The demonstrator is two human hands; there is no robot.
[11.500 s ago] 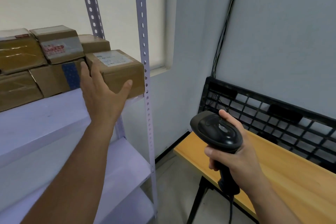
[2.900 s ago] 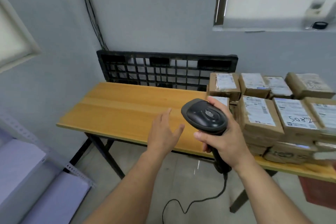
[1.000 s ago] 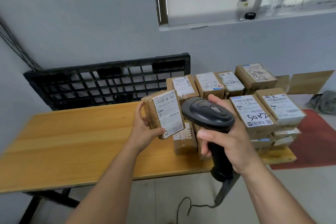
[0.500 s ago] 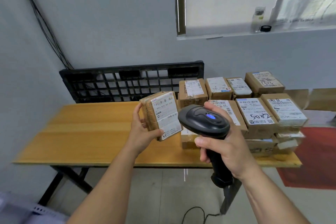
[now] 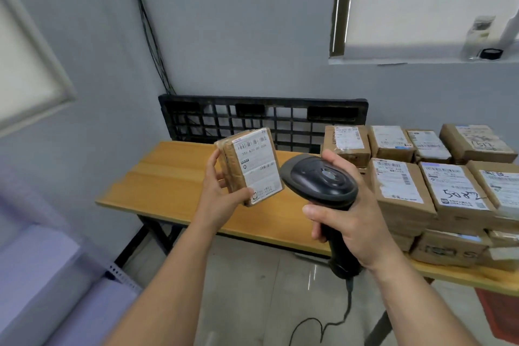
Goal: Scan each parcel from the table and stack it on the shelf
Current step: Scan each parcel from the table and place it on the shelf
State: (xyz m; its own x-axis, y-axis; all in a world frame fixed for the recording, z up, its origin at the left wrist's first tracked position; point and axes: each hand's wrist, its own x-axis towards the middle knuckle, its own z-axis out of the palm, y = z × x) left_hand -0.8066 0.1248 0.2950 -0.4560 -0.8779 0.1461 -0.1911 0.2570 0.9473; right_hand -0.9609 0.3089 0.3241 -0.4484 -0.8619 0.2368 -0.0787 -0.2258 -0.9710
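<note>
My left hand [image 5: 222, 194] grips a small brown parcel [image 5: 252, 165] upright above the wooden table [image 5: 168, 185], its white barcode label turned toward me. My right hand [image 5: 354, 222] holds a black handheld scanner [image 5: 320, 179] by its handle, the head just right of the parcel. Several more labelled cardboard parcels [image 5: 438, 188] are stacked on the right half of the table. A corner of the pale shelf [image 5: 42, 269] shows at the lower left.
A black plastic pallet [image 5: 261, 120] leans against the wall behind the table. The scanner's cable [image 5: 323, 326] trails on the grey floor. A window sill at the upper right carries a bottle [image 5: 477, 36] and a black tape roll [image 5: 490, 53].
The view has swung left, bringing the shelf corner into sight. The blue light on the scanner's head has gone out. Both hands keep their hold, the parcel still beside the scanner.
</note>
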